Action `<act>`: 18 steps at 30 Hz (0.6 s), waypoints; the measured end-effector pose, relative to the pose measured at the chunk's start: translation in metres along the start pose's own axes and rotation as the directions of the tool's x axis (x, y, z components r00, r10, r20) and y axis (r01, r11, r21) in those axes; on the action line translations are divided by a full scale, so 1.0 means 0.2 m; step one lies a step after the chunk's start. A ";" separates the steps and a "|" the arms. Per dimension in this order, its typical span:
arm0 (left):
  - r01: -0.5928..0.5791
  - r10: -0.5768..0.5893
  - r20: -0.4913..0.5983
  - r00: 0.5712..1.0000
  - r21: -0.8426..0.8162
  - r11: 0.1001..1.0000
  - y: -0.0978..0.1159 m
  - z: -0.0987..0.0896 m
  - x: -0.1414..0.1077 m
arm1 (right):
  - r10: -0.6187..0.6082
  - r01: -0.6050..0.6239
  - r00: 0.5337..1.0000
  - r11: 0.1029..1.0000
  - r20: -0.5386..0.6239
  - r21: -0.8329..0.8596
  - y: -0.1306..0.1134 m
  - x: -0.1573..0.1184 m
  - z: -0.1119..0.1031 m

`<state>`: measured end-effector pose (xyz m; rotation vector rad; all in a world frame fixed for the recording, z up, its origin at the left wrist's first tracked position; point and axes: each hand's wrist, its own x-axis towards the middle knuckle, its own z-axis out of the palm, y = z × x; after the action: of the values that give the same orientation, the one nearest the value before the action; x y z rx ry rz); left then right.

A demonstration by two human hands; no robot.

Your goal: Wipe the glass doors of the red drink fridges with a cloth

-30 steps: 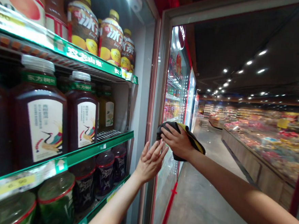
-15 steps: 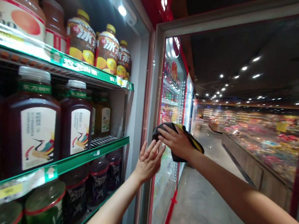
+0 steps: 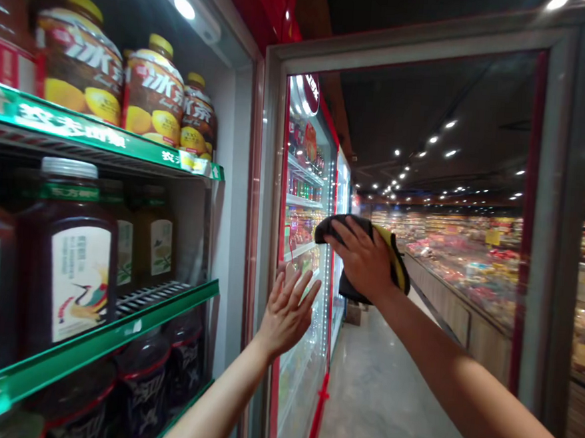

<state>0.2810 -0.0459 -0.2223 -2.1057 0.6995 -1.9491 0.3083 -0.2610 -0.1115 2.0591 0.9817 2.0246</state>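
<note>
My right hand (image 3: 362, 260) presses a dark grey and yellow cloth (image 3: 400, 270) flat against the glass pane of an open cooler door (image 3: 427, 155), fingers spread over the cloth. Lower and to the left, my left hand (image 3: 288, 312) has its fingers apart and holds nothing; it is at the left part of the same glass, near the door's frame (image 3: 268, 210). Whether its fingertips touch the glass is hard to tell.
Left of the door, cooler shelves (image 3: 129, 328) carry tea bottles (image 3: 81, 264) and yellow-capped bottles (image 3: 156, 89). Through the glass appear more lit coolers (image 3: 306, 200), a grey floor (image 3: 371, 384) and a long goods display (image 3: 469, 278).
The cloth and my right hand have moved right across the glass, away from my left hand. The view has turned right, showing the door's far edge.
</note>
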 end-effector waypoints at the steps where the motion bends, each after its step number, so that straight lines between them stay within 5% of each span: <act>1: -0.013 0.013 -0.004 1.000 -0.005 1.000 0.01 0.01 0.02 | 0.090 -0.091 0.996 0.995 -0.025 -0.033 0.04 0.01 -0.01; 5: -0.053 0.052 -0.030 0.998 -0.024 0.998 0.03 0.05 0.09 | 0.299 -0.308 0.951 0.942 -0.081 -0.134 0.07 -0.07 -0.06; 11: -0.082 0.078 -0.048 0.996 -0.077 0.994 0.08 0.10 0.18 | 0.125 -0.118 0.991 0.984 0.048 -0.133 0.10 -0.11 -0.08; 15: -0.107 0.100 -0.071 0.992 -0.105 0.989 0.13 0.12 0.27 | 0.349 -0.357 0.934 0.913 -0.078 -0.198 0.23 -0.14 -0.14; 18: -0.127 0.117 -0.079 0.990 -0.123 0.984 0.15 0.12 0.31 | 0.415 -0.436 0.899 0.869 -0.136 -0.234 0.20 -0.24 -0.16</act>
<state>0.3003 -0.1049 -0.1841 -2.0181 0.9682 -1.9696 0.2976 -0.3284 -0.1285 2.2035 0.2470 2.3018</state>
